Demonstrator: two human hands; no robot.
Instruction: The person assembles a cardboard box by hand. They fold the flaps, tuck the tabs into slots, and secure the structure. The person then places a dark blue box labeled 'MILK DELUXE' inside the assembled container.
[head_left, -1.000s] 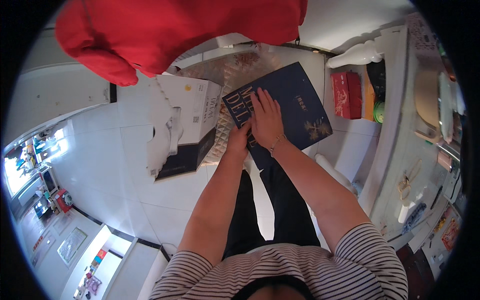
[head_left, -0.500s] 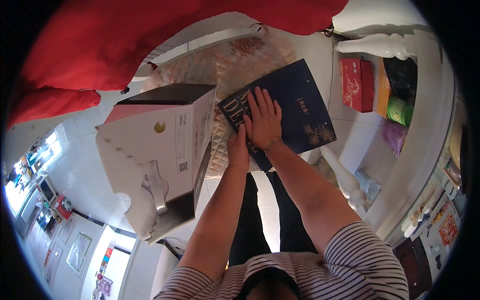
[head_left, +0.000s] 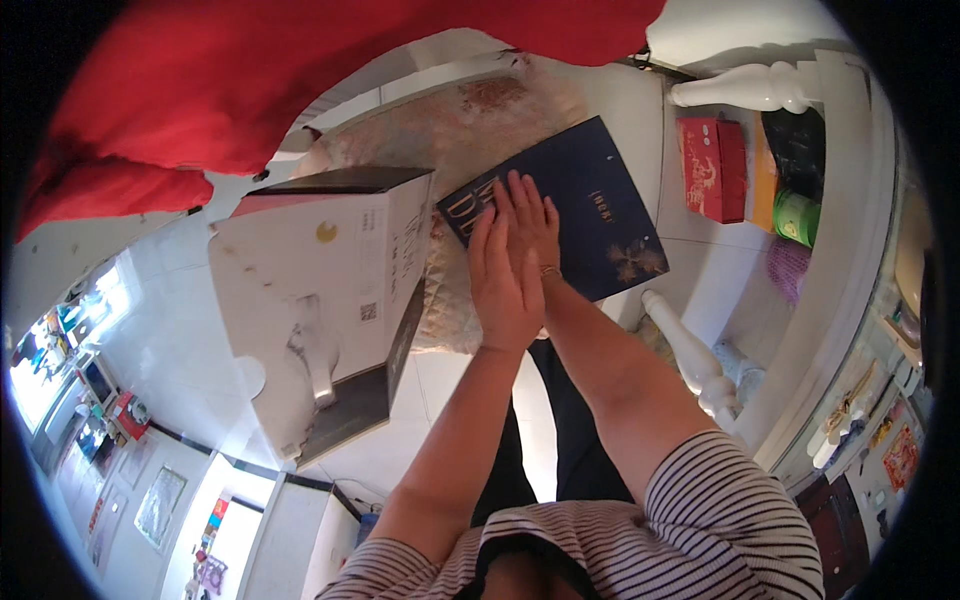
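Observation:
A flat dark blue thing [head_left: 590,185], perhaps a folded paper bag, lies on the quilted cover [head_left: 455,125]. It has gold lettering, a gold flower and small holes along one edge. My right hand [head_left: 530,225] presses down on its left part with the fingers stretched out. My left hand [head_left: 505,290] lies alongside and partly over my right hand, near the wrist, its fingers extended upward. Neither hand grasps anything. To the left stands a large white box [head_left: 345,250] with a pink inner side and dark ends, next to the blue thing but apart from it.
Red fabric [head_left: 300,60] covers the far left. On the right, a white shelf [head_left: 845,230] with turned legs [head_left: 690,355] holds a red box [head_left: 713,170], a green container [head_left: 797,217] and a purple basket [head_left: 787,268]. Pale floor tiles [head_left: 160,330] show at the left.
My left hand has moved up and right from beside my right wrist onto my right hand. The right hand stays flat on the blue thing. The view has shifted slightly.

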